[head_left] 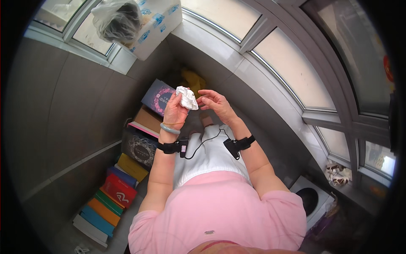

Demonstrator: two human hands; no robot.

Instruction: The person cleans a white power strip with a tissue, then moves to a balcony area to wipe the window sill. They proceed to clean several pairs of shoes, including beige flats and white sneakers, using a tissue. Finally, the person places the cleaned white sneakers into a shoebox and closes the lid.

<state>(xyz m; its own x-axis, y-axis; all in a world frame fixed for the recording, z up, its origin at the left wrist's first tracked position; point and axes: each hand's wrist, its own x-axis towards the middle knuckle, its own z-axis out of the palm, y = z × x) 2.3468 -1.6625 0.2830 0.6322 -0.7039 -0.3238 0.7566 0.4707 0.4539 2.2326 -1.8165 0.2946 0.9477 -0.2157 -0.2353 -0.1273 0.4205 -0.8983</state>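
Observation:
A crumpled white wad (187, 98), cloth or tissue by its look, is gripped in my left hand (175, 111), with the thumb pressing on its near side. Two or more small brown spots show on it. My right hand (218, 106) hovers just to the right of the wad, fingers spread and curved toward it, and it appears to hold nothing. On my left wrist are a pale bangle (170, 128) and a thin gold bracelet. A black strapped device (182, 147) sits on each forearm, and a cable joins the two.
Along the left wall run a dark blue box (158, 96), a black box (138, 147) and a row of coloured books or folders (111, 201). A white carton (157, 25) rests on the window ledge. At lower right stands a white appliance (311, 197) with a round dark front.

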